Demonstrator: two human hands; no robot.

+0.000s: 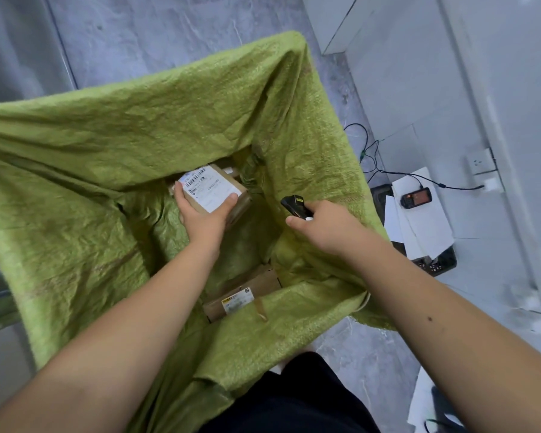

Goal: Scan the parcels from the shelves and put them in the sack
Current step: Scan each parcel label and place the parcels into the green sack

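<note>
Your left hand point(202, 210) grips a brown parcel point(214, 190) from below, thumb on one edge of its white label point(210, 187) and fingers curled round the other edge. The parcel sits inside the mouth of the green sack point(138, 126), label up and tilted, barcodes toward the far side. You hold it low in the opening, above the sack's crumpled inner folds.

Your right hand point(320, 226) is closed round a black scanner point(294, 207), fingers wrapped about its body, index finger stretched out beside it. The scanner's head points toward the parcel; the two are near but apart.

A second parcel point(242, 296) lies deeper in the sack on the near side, brown, with a yellow-and-white label facing up. It is partly covered by the sack's fabric.

The sack stands open and fills most of the view, its rim draped wide.

On the floor to the right: white papers point(419, 220) over a dark tray point(441, 264), a black handheld device point(416, 196) lying on the papers, and a cable point(384, 170) running from it to a wall socket point(481, 162).
</note>
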